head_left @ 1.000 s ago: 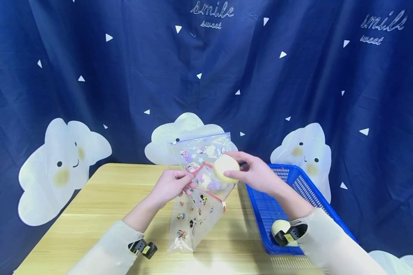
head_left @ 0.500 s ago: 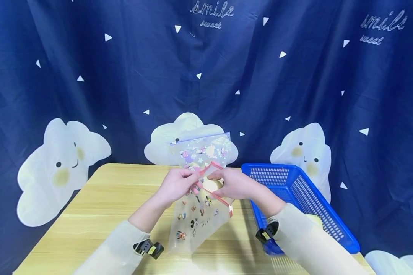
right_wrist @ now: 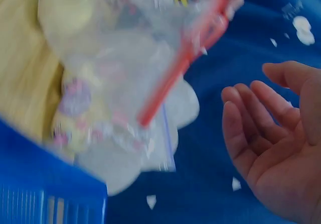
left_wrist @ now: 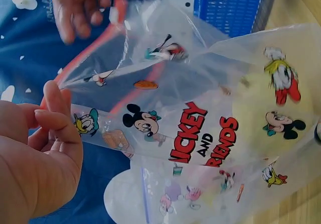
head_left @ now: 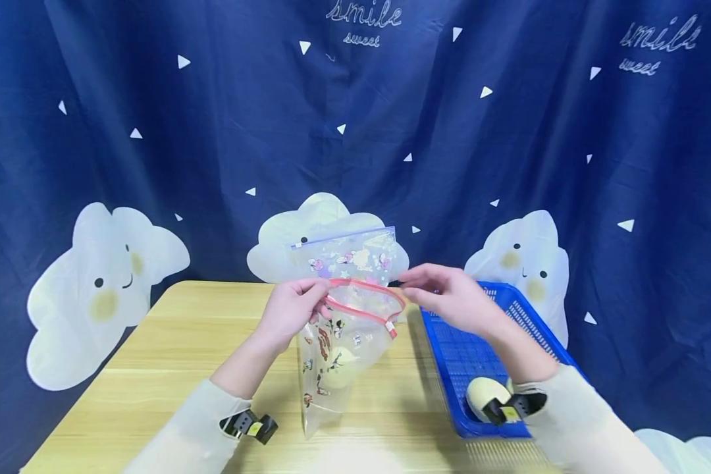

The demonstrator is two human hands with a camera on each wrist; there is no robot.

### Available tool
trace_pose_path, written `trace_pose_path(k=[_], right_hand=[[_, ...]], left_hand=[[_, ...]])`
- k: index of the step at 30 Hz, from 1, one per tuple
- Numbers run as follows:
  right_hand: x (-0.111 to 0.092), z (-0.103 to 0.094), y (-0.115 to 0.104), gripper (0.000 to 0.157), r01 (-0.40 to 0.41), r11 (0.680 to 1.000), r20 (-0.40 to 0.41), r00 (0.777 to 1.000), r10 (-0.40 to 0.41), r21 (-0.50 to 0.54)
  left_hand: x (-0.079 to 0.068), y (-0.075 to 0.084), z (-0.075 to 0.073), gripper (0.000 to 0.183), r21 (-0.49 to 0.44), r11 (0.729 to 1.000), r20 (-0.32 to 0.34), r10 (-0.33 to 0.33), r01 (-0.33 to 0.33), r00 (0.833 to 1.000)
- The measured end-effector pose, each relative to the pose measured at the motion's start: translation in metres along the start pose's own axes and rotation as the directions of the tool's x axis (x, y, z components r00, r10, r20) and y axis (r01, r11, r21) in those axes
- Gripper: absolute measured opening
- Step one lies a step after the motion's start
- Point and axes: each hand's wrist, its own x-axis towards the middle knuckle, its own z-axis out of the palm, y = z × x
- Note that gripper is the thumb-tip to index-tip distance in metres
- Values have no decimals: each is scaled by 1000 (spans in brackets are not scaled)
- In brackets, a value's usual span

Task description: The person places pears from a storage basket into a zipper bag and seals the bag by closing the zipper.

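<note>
My left hand (head_left: 293, 309) pinches the red-edged rim of a clear zip bag (left_wrist: 200, 93) printed with cartoon figures and "Mickey and Friends". The bag hangs with its mouth gaping, its white slider at the right end of the red zip. Low inside it sits a pale yellow ball (head_left: 339, 367), seen through the plastic. My right hand (head_left: 450, 296) hovers just right of the mouth, apart from it. Its fingers are loosely extended and nothing is in them, as the right wrist view shows.
Behind stands a second clear bag (head_left: 355, 257) with a purple zip, pale yellow contents showing through. At right, a blue plastic basket (head_left: 459, 388) holds another pale ball (head_left: 484, 395) and part of one more, mostly hidden by the right wrist. A patterned blue curtain (head_left: 332, 99) hangs behind the wooden table (head_left: 172, 368).
My right hand has put the pale ball into the red-edged bag, let go, and drawn back out to the right. The ball has dropped lower in the bag. My left hand keeps the rim.
</note>
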Motion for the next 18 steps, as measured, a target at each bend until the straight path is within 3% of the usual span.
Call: trace_pose_path(k=[5, 12, 18], right_hand=[[-30, -29, 29, 30, -86, 994, -44, 996, 83, -72], [-67, -40, 75, 33, -135, 978, -47, 991, 129, -158], [-92, -53, 105, 40, -206, 947, -2, 977, 212, -248]], left_hand=[[-2, -4, -9, 32, -49, 999, -1, 18, -18, 1000], [-5, -11, -15, 32, -57, 998, 2, -21, 21, 1000], [-5, -10, -17, 30, -52, 999, 6, 0, 0, 1000]])
